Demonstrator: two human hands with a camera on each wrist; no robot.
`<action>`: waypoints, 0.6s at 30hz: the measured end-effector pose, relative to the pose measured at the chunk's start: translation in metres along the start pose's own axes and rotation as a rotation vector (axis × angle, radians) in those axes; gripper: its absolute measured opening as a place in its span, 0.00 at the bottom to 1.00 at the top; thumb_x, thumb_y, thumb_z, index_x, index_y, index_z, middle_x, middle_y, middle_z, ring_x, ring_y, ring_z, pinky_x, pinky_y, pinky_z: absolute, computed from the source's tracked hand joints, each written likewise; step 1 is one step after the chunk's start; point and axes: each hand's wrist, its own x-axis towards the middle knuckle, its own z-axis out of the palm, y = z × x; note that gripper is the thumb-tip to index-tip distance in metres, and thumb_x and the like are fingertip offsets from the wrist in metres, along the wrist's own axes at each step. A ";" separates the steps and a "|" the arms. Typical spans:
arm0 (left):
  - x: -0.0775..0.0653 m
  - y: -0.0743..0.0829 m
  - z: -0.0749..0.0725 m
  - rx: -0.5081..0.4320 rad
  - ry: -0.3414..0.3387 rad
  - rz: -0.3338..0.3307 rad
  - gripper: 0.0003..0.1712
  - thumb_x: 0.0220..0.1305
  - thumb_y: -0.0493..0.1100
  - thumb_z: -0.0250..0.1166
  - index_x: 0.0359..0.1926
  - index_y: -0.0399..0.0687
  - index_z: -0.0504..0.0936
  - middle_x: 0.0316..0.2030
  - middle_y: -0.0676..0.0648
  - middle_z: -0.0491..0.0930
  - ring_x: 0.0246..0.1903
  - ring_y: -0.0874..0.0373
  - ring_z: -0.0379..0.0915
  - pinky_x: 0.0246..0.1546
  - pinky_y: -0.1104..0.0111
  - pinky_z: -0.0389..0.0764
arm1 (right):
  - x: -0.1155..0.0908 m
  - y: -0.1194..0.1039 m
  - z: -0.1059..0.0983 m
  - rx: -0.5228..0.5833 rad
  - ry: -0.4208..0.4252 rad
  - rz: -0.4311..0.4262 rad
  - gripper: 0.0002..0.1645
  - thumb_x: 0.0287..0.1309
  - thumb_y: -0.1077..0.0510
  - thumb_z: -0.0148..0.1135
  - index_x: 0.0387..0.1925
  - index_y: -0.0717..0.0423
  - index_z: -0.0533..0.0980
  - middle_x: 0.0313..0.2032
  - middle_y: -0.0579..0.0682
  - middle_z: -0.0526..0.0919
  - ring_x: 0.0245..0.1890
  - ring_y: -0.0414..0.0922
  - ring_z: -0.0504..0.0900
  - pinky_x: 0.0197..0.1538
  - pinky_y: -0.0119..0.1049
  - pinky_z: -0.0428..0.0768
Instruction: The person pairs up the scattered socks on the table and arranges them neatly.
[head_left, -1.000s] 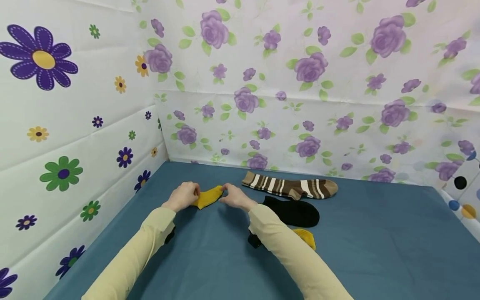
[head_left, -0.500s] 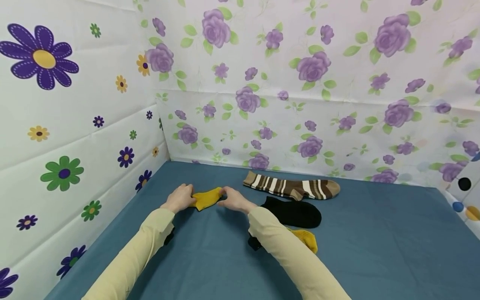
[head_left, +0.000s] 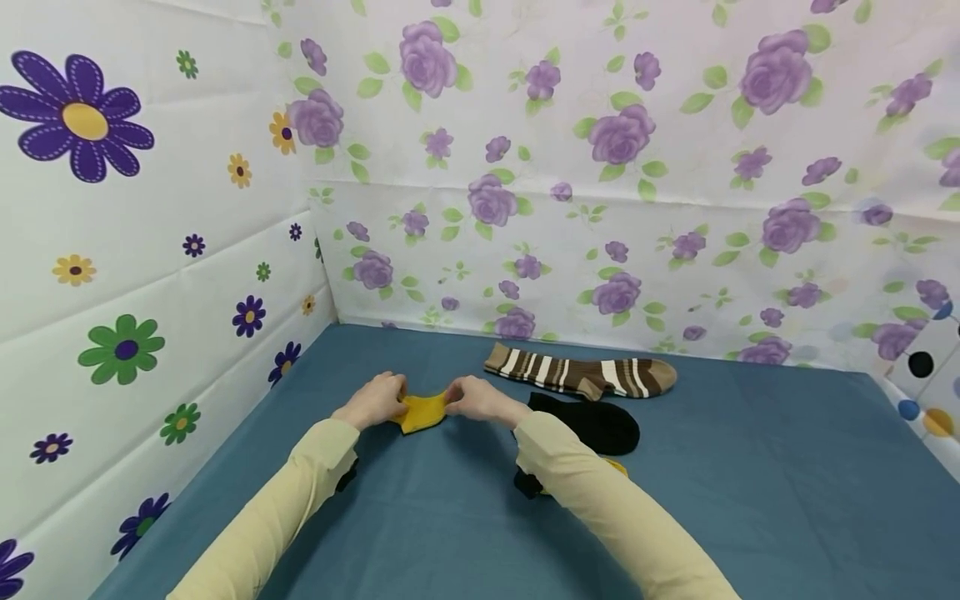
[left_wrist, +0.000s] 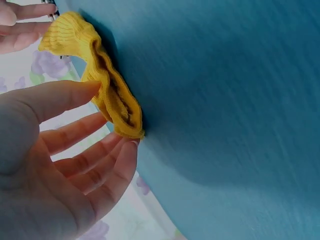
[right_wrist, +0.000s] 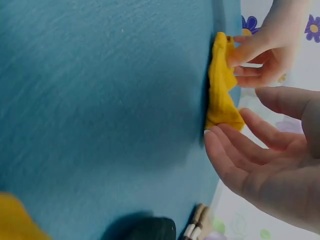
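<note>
A short yellow sock (head_left: pixel 423 413) lies on the blue cloth between my two hands. At its open end, my left hand (head_left: pixel 373 402) pinches the cuff; in the left wrist view the thumb presses the ribbed fabric (left_wrist: pixel 75 37) with fingers behind it. My right hand (head_left: pixel 480 398) is at the other end. In the right wrist view its fingertips touch the sock's edge (right_wrist: pixel 220 102) while the thumb stands apart from it. Part of the sock is hidden behind the left fingers.
A brown-and-white striped sock (head_left: pixel 562 371) lies farther back on the blue-covered table (head_left: pixel 750 483). Nearer lies a black sock (head_left: pixel 592 423). Another yellow sock (head_left: pixel 617 467) is mostly hidden under my right sleeve. Flower-patterned sheets (head_left: pixel 555 225) rise behind and to the left.
Both hands have shifted slightly right and nearer to me, and the yellow sock between them has moved along and looks shorter. The other socks have stayed in place.
</note>
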 end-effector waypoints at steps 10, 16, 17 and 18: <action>-0.010 -0.004 0.002 -0.034 0.133 0.204 0.03 0.59 0.34 0.60 0.35 0.40 0.78 0.28 0.50 0.69 0.25 0.58 0.67 0.26 0.67 0.71 | -0.006 0.014 -0.010 -0.013 0.078 -0.060 0.09 0.59 0.65 0.56 0.41 0.64 0.77 0.33 0.49 0.78 0.35 0.47 0.77 0.36 0.35 0.74; -0.022 -0.017 0.002 -0.002 0.067 0.399 0.09 0.53 0.34 0.64 0.38 0.45 0.79 0.33 0.49 0.71 0.31 0.55 0.68 0.34 0.64 0.71 | -0.004 0.011 -0.008 -0.164 0.089 -0.159 0.15 0.57 0.69 0.57 0.47 0.66 0.74 0.45 0.56 0.75 0.48 0.51 0.72 0.48 0.38 0.70; -0.023 -0.018 0.002 0.017 0.056 0.417 0.10 0.52 0.34 0.65 0.38 0.45 0.78 0.34 0.49 0.71 0.32 0.55 0.68 0.34 0.63 0.71 | -0.004 0.010 -0.008 -0.196 0.081 -0.172 0.16 0.56 0.69 0.57 0.48 0.66 0.73 0.46 0.57 0.74 0.50 0.51 0.71 0.49 0.38 0.70; -0.024 -0.019 0.002 0.038 0.050 0.426 0.12 0.51 0.35 0.66 0.39 0.45 0.78 0.34 0.49 0.70 0.32 0.55 0.67 0.35 0.62 0.70 | -0.003 0.010 -0.008 -0.223 0.069 -0.179 0.17 0.56 0.69 0.57 0.49 0.66 0.73 0.48 0.57 0.74 0.51 0.51 0.71 0.49 0.38 0.69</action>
